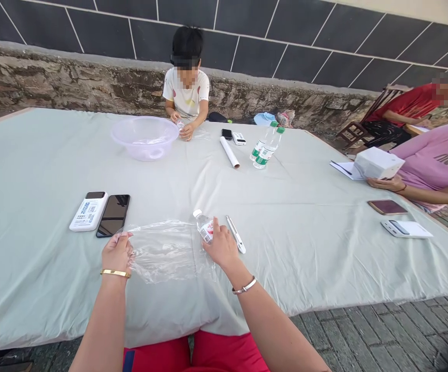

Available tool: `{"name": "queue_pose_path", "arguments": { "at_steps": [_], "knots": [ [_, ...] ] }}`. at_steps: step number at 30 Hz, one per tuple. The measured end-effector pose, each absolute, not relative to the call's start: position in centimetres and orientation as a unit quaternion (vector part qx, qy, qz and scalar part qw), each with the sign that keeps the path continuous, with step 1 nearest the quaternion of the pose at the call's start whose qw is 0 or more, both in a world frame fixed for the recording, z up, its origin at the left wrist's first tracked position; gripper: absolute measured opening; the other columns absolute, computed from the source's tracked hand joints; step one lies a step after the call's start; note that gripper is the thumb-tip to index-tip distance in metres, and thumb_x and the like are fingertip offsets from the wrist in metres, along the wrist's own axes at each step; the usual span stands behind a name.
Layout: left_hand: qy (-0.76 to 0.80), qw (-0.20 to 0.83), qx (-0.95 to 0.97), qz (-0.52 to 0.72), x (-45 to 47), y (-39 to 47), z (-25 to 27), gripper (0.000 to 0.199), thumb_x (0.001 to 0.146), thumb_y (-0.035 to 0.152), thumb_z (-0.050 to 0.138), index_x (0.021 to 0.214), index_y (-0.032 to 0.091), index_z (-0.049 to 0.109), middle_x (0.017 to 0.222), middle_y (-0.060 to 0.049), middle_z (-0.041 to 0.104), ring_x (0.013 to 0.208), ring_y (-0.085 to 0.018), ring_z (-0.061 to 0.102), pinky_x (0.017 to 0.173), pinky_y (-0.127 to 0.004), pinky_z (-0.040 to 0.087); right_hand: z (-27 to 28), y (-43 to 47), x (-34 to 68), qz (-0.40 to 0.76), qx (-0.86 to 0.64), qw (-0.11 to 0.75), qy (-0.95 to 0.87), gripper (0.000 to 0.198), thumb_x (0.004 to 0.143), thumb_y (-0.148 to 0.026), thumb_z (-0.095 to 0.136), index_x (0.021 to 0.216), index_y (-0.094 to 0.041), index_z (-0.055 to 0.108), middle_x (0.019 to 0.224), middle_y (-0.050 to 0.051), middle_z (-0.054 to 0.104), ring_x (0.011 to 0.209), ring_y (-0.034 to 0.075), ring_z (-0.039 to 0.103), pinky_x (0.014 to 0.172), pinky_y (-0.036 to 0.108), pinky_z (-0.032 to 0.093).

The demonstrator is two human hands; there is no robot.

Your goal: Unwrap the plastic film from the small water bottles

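Observation:
My left hand [117, 251] pinches the near-left edge of a clear plastic bag or sheet [165, 253], which lies spread and crinkled on the cloth. Under my right hand [222, 242] is a small clear plastic bottle [204, 227] with a white cap and a red-and-white label, lying on its side at the sheet's right edge. My thumb and fingers are around its lower end, which they partly hide. Just right of that hand lies a white pen-like tool [235, 234]. A dark phone [113, 214] rests beyond my left hand beside a white power bank [89, 212].
A pale cloth covers the table [162, 194]. Farther back are a purple basin [145, 150], a white roll [229, 152] and two green-capped water bottles [263, 150]. Across the table a person [187, 98] handles clear plastic. At right, another person's hand [386, 184] holds a white box [379, 163].

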State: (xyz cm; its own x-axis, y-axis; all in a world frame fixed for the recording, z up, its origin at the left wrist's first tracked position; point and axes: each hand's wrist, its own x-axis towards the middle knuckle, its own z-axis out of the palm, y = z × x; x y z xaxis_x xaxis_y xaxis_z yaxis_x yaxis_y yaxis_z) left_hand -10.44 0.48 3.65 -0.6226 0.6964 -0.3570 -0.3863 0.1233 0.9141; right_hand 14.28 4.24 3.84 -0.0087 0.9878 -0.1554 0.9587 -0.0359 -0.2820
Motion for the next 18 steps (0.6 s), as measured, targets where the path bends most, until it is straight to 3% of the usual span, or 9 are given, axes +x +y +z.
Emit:
{"name": "queue_pose_path", "arguments": {
  "at_steps": [6,9,13,18],
  "knots": [
    [0.659,0.447,0.166,0.582,-9.6,0.1,2.4,0.028,0.063,0.043,0.067,0.071,0.019,0.055,0.043,0.012,0.03,0.031,-0.003,0.023,0.029,-0.016,0.018,3.7,5.4,15.8,0.262,-0.681,0.111,-0.675,0.067,0.067,-0.03,0.065,0.131,-0.022,0.046,0.106,0.009,0.061,0.098,0.027,0.058,0.079,0.035,0.043],
    [0.675,0.439,0.217,0.552,-8.6,0.0,1.3,0.028,0.068,0.046,0.061,0.071,0.019,0.056,0.044,0.011,0.03,0.033,-0.005,0.024,0.032,-0.018,0.019,3.1,6.8,16.0,0.317,-0.652,0.249,-0.642,0.064,0.064,-0.035,0.067,0.124,-0.021,0.048,0.109,0.005,0.061,0.098,0.023,0.059,0.082,0.034,0.044],
    [0.693,0.39,0.317,0.516,-7.5,0.0,1.0,0.025,0.071,0.045,0.058,0.07,0.019,0.059,0.044,0.009,0.03,0.037,-0.008,0.028,0.037,-0.02,0.022,1.8,9.8,15.7,0.324,-0.609,0.445,-0.57,0.072,0.059,-0.037,0.069,0.123,-0.017,0.043,0.115,0.008,0.059,0.1,0.02,0.058,0.087,0.034,0.044],
    [0.72,0.312,0.413,0.462,-6.8,-0.1,2.9,0.023,0.074,0.04,0.054,0.063,0.02,0.059,0.046,0.005,0.037,0.046,-0.011,0.035,0.047,-0.022,0.028,0.2,12.4,16.2,0.29,-0.606,0.529,-0.518,0.074,0.057,-0.039,0.07,0.12,-0.016,0.038,0.117,0.011,0.056,0.101,0.02,0.056,0.088,0.035,0.044]
  ]
}}
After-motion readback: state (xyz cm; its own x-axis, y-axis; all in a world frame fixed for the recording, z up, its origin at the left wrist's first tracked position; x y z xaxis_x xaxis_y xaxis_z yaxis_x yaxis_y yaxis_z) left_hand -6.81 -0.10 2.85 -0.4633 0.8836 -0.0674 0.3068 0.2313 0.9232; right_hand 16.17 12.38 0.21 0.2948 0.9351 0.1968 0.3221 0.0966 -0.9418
